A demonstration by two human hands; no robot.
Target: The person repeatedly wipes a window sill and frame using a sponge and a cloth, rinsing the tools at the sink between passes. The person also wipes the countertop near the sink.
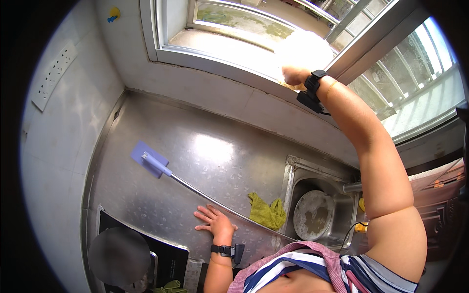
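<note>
My left hand (217,222) rests palm down on the stainless steel counter (183,146), fingers spread and nothing held. Just beyond its fingers lies a long-handled scraper or squeegee with a purple head (150,159) and a metal pole (205,194). Stretched far forward, my right hand (296,76) is at the sill of the open window (220,55). Glare washes out its fingers; a yellowish bit of something shows under it, and whether it is gripped cannot be told. A crumpled olive-green cloth (267,212) lies between the pole and the sink.
The steel sink (289,183) on the right holds a round basin of cloudy, sudsy water (313,216). At lower left is a black cooktop (172,256), partly covered by a blurred round patch, with another green cloth (170,287). A socket strip (55,77) runs along the left wall.
</note>
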